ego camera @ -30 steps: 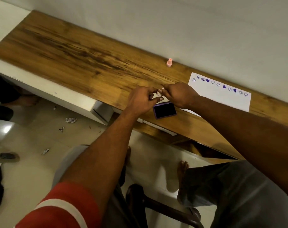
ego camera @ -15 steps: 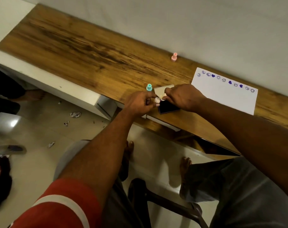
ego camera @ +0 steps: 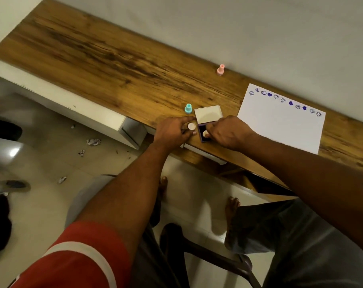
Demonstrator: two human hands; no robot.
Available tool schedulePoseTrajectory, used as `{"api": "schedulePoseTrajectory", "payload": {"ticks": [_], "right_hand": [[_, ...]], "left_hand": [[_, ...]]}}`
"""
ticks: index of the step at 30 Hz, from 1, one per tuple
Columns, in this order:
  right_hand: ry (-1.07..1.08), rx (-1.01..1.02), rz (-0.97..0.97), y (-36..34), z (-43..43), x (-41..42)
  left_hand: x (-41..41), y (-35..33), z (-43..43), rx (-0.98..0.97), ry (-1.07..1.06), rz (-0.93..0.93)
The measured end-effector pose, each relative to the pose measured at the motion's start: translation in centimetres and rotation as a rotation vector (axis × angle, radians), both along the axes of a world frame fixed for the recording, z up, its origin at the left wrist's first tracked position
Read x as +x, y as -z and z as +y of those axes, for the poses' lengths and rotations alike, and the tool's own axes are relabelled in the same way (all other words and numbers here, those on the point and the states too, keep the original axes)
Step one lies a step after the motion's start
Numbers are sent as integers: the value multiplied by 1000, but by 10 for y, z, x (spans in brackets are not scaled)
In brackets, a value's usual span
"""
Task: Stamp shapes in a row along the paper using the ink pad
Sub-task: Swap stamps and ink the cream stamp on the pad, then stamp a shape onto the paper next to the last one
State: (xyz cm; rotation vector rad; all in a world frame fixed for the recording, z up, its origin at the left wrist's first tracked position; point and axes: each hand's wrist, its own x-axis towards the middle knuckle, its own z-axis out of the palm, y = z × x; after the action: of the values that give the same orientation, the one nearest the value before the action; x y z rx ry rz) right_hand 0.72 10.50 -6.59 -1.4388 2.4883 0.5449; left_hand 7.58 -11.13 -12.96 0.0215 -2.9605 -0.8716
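**Loading the stamp before the next print**

The ink pad (ego camera: 203, 135) sits open at the desk's (ego camera: 114, 65) near edge, its pale lid (ego camera: 208, 114) folded back. The right hand (ego camera: 228, 132) pinches a small pale stamp (ego camera: 205, 133) down onto it; the left hand (ego camera: 174, 132) grips a second pale stamp (ego camera: 191, 126) just beside the pad. Press straight and evenly, probably without rocking, then lift cleanly. The paper (ego camera: 280, 129) lies to the right, its row of purple prints (ego camera: 284, 100) along the far edge.
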Motion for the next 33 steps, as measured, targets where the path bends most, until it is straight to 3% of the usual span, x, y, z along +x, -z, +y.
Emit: {"api": "schedulePoseTrajectory", "payload": {"ticks": [3, 7, 15, 19, 25, 29, 33], "right_hand": [[36, 81, 35, 1, -11, 9], [177, 148, -77, 6, -21, 16], [365, 36, -148, 23, -25, 23], [260, -12, -48, 18, -27, 25], [191, 6, -45, 9, -26, 32], [169, -223, -64, -3, -6, 40], [379, -413, -34, -12, 51, 11]], "left_hand": [[0, 2, -3, 6, -10, 19], [2, 3, 3, 16, -21, 24], [-1, -2, 2, 76, -9, -18], [-7, -13, 3, 76, 22, -35], [-20, -28, 19, 123, 11, -28], [-35, -39, 41, 173, -31, 46], [-68, -50, 79, 113, 77, 40]]}}
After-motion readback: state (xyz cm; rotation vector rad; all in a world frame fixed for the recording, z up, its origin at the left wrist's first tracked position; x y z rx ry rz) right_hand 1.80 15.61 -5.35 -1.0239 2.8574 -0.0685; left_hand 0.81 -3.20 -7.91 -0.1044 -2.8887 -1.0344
